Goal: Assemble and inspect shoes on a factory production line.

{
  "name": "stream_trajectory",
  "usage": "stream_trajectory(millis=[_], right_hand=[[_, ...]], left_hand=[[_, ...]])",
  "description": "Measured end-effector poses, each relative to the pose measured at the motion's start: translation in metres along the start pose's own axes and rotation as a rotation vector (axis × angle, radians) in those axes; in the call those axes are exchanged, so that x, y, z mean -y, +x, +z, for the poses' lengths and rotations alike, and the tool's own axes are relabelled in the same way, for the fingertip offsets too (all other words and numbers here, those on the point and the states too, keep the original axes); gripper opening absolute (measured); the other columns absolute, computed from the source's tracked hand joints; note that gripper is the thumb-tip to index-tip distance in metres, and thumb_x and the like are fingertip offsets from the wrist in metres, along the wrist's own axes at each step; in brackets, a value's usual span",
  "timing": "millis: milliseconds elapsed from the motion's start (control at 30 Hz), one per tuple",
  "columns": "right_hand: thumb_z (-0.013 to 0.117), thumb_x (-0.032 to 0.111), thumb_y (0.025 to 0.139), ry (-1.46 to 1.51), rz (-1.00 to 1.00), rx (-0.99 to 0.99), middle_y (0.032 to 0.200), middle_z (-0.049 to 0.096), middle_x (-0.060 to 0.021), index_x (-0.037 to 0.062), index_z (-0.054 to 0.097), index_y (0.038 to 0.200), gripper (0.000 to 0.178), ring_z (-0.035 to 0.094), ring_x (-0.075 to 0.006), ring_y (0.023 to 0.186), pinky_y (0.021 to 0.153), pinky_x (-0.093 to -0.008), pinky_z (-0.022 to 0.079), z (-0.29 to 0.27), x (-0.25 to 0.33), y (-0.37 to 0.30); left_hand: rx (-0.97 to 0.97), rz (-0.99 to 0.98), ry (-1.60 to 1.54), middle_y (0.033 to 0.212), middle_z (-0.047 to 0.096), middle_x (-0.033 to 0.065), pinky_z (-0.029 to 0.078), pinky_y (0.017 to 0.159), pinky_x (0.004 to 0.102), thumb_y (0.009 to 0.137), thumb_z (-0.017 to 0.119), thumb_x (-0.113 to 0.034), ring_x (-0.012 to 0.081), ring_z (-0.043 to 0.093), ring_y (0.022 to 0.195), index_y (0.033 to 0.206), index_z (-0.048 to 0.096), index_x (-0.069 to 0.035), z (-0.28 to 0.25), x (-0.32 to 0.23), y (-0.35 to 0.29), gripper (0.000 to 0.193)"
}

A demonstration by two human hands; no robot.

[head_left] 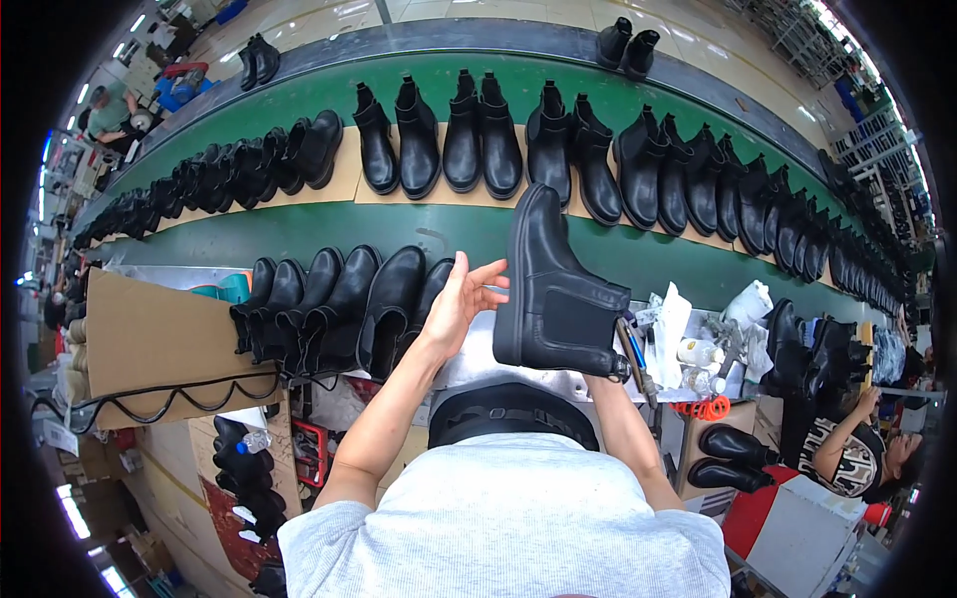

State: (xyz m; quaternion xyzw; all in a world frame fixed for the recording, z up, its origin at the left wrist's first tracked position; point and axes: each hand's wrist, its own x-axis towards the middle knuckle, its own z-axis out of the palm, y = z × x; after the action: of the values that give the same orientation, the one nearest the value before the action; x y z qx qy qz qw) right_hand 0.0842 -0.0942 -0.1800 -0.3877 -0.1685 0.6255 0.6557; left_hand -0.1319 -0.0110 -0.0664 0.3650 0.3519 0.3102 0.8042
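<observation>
A black Chelsea boot [543, 261] is held up in front of me, toe pointing away and sole turned to the left. Its dark elastic side panel faces up, and a pull loop shows at the heel end. My right hand [604, 381] supports it from behind; the boot hides its fingers, leaving only a bit of wrist and the forearm in sight. Just left of the sole, my left hand [461, 304] is open with fingers spread. Its fingertips come close to the sole edge; whether they touch cannot be told. A row of black boots [344, 299] lies left of that hand.
Beyond a green conveyor [419, 234], black boots [478, 140] stand on cardboard strips. Bottles [700, 352], crumpled white paper [674, 314] and tools [636, 349] crowd the bench at right. A cardboard sheet [150, 339] stands at left. A co-worker [847, 448] sits far right.
</observation>
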Motion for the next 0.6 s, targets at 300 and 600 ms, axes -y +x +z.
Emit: stream_trajectory(millis=[300,600], right_hand=[[0.023,0.065,0.089,-0.588,0.090,0.106,0.092,0.059,-0.0050,0.0013,0.040,0.131,0.079,0.050,-0.0098,0.080,0.073,-0.0237,0.039,0.082,0.092,0.000],[0.039,0.050,0.093,-0.739,-0.157,0.104,0.088,0.051,-0.0004,0.0025,0.045,0.130,0.061,0.044,-0.0068,0.077,0.068,-0.0204,0.035,0.086,0.093,0.007]], left_hand=[[0.067,-0.230,-0.682,0.117,0.055,0.0161,0.046,0.091,0.0389,0.093,0.038,-0.048,0.0266,0.057,0.104,0.125,0.047,-0.001,-0.003,0.029,0.020,0.058],[0.017,-0.104,-0.414,0.109,0.058,0.0130,0.052,0.082,0.0316,0.094,0.044,-0.029,0.0217,0.061,0.093,0.121,0.048,0.000,0.044,0.002,0.011,0.040]])
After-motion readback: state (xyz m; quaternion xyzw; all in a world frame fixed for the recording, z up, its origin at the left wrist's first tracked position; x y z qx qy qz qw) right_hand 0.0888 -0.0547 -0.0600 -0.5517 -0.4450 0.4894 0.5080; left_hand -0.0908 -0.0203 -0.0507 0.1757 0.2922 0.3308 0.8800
